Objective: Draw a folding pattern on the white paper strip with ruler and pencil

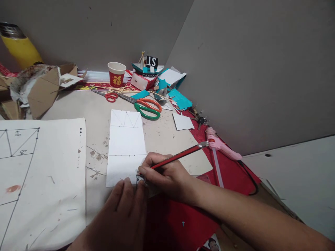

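Right hand (170, 176) pinches a pencil (178, 154) at the white paper's (126, 141) near-right corner. Left hand (121, 212) is kinda flat, fingers on its near edge.

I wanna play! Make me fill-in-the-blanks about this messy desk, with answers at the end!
1. The person's ____ hand holds the pencil.
2. The big scissors have orange and ____ handles.
3. The glue gun is coloured ____.
4. The paper cup has gold writing on a ____ background.

Missing words: right; green; pink; red.
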Available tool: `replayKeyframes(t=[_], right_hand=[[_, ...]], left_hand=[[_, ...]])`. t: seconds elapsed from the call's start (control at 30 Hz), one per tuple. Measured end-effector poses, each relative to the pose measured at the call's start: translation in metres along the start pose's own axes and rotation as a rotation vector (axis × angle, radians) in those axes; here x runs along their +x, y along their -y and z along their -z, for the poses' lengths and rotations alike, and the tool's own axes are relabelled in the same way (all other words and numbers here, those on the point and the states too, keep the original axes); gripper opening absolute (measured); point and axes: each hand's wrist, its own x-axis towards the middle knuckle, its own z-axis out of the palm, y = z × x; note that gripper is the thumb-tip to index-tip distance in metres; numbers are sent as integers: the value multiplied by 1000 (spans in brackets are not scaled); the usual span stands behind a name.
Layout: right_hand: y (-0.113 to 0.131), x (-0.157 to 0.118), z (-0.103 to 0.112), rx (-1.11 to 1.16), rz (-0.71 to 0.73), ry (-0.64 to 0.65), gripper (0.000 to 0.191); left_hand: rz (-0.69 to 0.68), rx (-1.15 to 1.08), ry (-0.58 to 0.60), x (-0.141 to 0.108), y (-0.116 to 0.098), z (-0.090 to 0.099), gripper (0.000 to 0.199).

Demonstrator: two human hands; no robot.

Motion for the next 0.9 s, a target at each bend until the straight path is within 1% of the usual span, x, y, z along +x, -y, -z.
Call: replayKeyframes(t=[0.2,0.37,0.5,0.63,0.77,0.9], right_hand=[[-1,0,0,2,4,-13,20],[-1,2,0,3,-13,1,22],[-2,1,0,-17,20,-39,21],[-2,1,0,-22,10,-21,20],[-2,1,-1,-36,9,-40,21],[-2,1,-1,-37,20,-23,20]], left_hand=[[13,-5,57,2,0,5,34],[18,-16,66,3,-1,5,36],[11,-15,54,2,-1,5,36],[-7,-28,21,0,-1,3,38],[-11,-33,23,0,0,0,38],[-22,-30,16,1,1,0,38]])
